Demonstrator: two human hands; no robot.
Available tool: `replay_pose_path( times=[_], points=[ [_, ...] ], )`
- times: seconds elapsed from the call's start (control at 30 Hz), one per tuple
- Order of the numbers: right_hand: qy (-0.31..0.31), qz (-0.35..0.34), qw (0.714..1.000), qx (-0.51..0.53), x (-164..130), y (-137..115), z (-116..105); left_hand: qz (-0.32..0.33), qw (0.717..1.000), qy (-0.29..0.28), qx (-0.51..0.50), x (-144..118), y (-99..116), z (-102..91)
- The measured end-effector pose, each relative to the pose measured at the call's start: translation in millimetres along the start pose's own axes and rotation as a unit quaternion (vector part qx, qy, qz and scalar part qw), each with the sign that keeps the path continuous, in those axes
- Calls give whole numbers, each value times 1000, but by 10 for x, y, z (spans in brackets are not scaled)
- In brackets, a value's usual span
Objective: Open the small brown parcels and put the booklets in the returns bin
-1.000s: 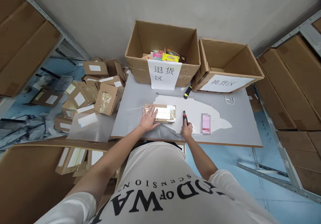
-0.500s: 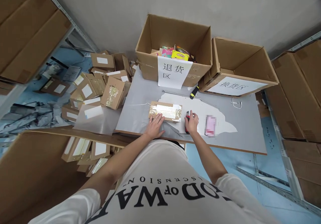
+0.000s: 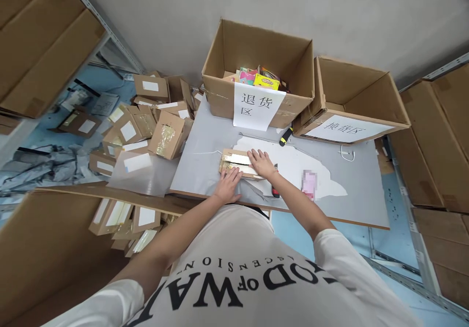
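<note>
A small cardboard box [image 3: 240, 163] with yellowish tape and a white label lies on the table in front of me. A dark slit runs along its top. My left hand [image 3: 227, 185] rests against its near left edge, fingers stretched out and thumb apart. Over the right end of the box lies my right hand [image 3: 261, 165], its fingers spread on the top. Just right of the box, a red and black utility knife [image 3: 275, 190] lies on the table, partly hidden by my right wrist. A pink phone-shaped item [image 3: 309, 184], blurred, is farther right.
Two large open cartons stand at the back: one [image 3: 216, 97] holding colourful packs, another [image 3: 397, 92] with a paper sign. A black and yellow cutter [image 3: 286, 136] and a white cable [image 3: 347, 154] lie before them. Small boxes [image 3: 166, 134] are piled left of the grey table [image 3: 198, 136].
My right hand has let go of the utility knife and moved left onto the box. The slit on the box top now shows a gap. My left hand stays at the near edge.
</note>
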State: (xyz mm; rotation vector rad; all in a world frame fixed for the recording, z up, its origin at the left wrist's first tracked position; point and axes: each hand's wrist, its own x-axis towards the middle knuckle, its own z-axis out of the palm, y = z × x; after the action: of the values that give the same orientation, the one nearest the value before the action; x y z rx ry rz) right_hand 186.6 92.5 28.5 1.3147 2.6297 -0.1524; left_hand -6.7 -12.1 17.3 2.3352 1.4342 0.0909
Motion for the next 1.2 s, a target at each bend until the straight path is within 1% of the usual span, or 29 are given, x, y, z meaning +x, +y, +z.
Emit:
replay_pose_path(
  times=[0.1, 0.17, 0.23, 0.27, 0.33, 0.4, 0.47, 0.53, 0.6, 0.67, 0.7, 0.73, 0.77, 0.8, 0.83, 0.87, 0.9, 0.93, 0.97, 1.03, 1.13, 1.2],
  points=[
    [-30, -20, 999, -5, 21, 31, -115, 8, 1000, -7, 4, -19, -10, 14],
    [-66, -6, 997, 25, 80, 103, -249, 12, 1000, -11, 8, -30, -14, 17],
    [-87, 32, 994, 62, 170, 220, -384, 15, 1000, -13, 12, -39, -19, 15],
    [-83, 58, 992, 80, 219, 288, -435, 17, 1000, -13, 14, -42, -21, 12],
    [-51, 120, 985, 114, 310, 411, -476, 18, 1000, -15, 17, -48, -25, 4],
    [-15, 181, 972, 150, 377, 485, -426, 17, 1000, -16, 19, -52, -24, -5],
    [11, 224, 957, 182, 414, 493, -311, 17, 1000, -12, 18, -53, -21, -14],
    [30, 245, 947, 206, 420, 451, -188, 21, 1000, -4, 13, -50, -21, -31],
    [60, 252, 942, 212, 387, 389, -109, 21, 1000, 8, 2, -38, -42, -68],
    [112, 238, 945, 193, 302, 325, -93, 14, 999, 27, -14, -16, -111, -139],
    [144, 218, 949, 177, 238, 292, -103, 9, 999, 39, -20, 0, -169, -190],
    [173, 187, 954, 160, 161, 259, -119, 4, 999, 49, -22, 20, -245, -248],
    [189, 141, 961, 147, 76, 224, -136, 2, 998, 58, -21, 43, -338, -313],
    [189, 83, 968, 139, -12, 188, -148, 3, 998, 63, -18, 70, -444, -378],
    [175, 21, 975, 134, -95, 153, -154, 8, 998, 59, -15, 100, -559, -440],
    [150, -33, 979, 132, -170, 121, -150, 16, 999, 48, -13, 132, -677, -494],
    [121, -70, 981, 132, -230, 93, -137, 25, 999, 29, -13, 166, -791, -536],
    [95, -84, 983, 131, -275, 72, -116, 32, 999, 7, -14, 198, -897, -564],
    [76, -77, 986, 130, -303, 57, -90, 38, 999, -11, -17, 227, -989, -578],
    [54, -40, 989, 131, -323, 47, -31, 43, 998, -39, -27, 270, -1123, -572],
    [41, -15, 988, 148, -313, 51, 24, 27, 997, -59, -31, 293, -1204, -529],
    [50, -11, 986, 159, -317, 41, 23, 13, 998, -60, -19, 295, -1206, -518]
  ],
)
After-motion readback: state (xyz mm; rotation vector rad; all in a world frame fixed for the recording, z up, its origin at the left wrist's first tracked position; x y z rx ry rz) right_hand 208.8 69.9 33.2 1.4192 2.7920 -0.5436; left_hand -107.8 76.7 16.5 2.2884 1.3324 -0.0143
